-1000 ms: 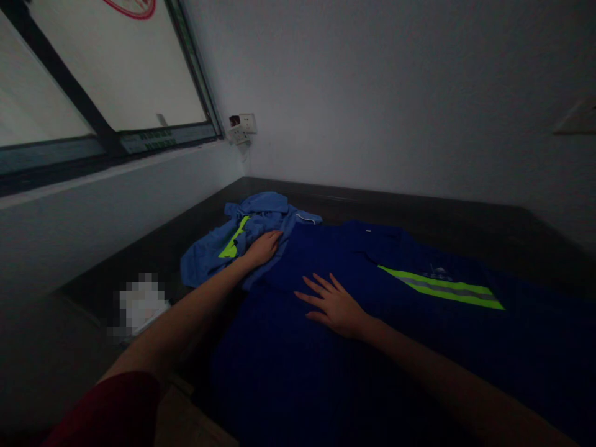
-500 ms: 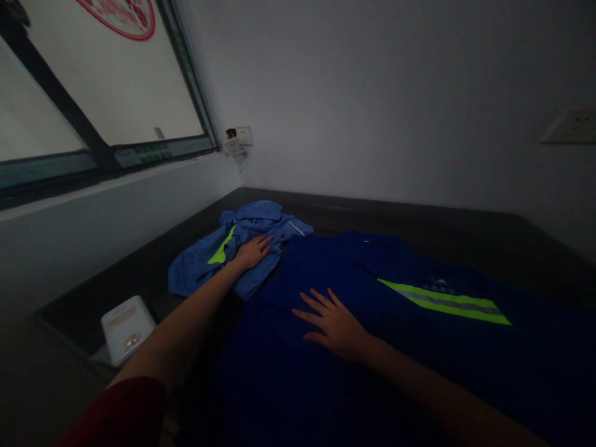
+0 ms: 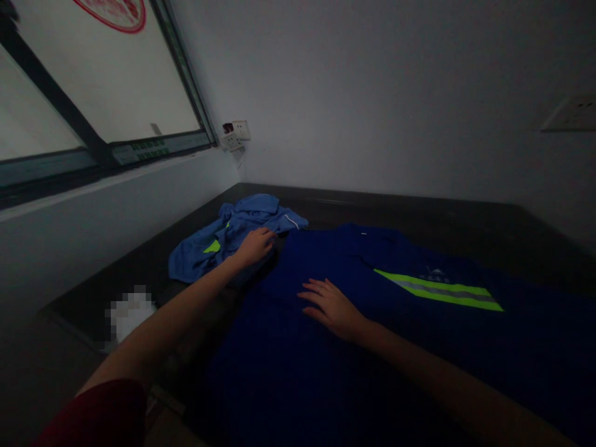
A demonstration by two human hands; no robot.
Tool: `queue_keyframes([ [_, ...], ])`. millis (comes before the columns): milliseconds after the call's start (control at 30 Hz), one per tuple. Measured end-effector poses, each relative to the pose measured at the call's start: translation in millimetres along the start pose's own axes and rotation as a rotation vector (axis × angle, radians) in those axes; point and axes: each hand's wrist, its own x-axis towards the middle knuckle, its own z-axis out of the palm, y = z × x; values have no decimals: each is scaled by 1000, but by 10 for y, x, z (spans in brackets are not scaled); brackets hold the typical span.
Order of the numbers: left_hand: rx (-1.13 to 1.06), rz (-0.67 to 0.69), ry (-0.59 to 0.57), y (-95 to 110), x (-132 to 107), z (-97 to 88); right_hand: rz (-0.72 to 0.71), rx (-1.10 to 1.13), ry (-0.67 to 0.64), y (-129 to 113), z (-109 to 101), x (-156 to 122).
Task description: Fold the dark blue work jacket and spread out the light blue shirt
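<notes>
A dark blue shirt (image 3: 354,323) with a yellow-green and grey reflective stripe (image 3: 437,290) lies spread on a dark table (image 3: 442,217). My right hand (image 3: 328,305) rests flat on it, fingers together and stretched out. A crumpled light blue garment (image 3: 233,239) with a yellow-green patch lies at the shirt's left. My left hand (image 3: 255,245) lies on that garment's near edge with fingers curled onto the cloth; whether it grips the cloth I cannot make out.
A white object (image 3: 130,310), blurred out, sits at the table's left edge. A window (image 3: 93,93) runs along the left wall. White wall sockets (image 3: 235,133) sit in the corner, and another wall plate (image 3: 570,113) is at the right.
My left hand has curled its fingers on the light blue garment and bunched it a little. My right hand's fingers have drawn closer together on the dark blue shirt.
</notes>
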Motion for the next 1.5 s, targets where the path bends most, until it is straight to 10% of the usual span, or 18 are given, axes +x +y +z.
queue_keyframes([
  [267, -255, 78, -366, 493, -794, -432, 199, -12, 182, 407, -406, 1044],
  [633, 5, 67, -284, 682, -1086, -192, 506, 55, 270, 998, -79, 2366],
  [967, 68, 190, -301, 671, -1130, -167, 605, 62, 327, 1138, 59, 2477],
  [1500, -348, -170, -231, 500, -1241, -166, 491, -21, 198, 1076, -118, 2178],
])
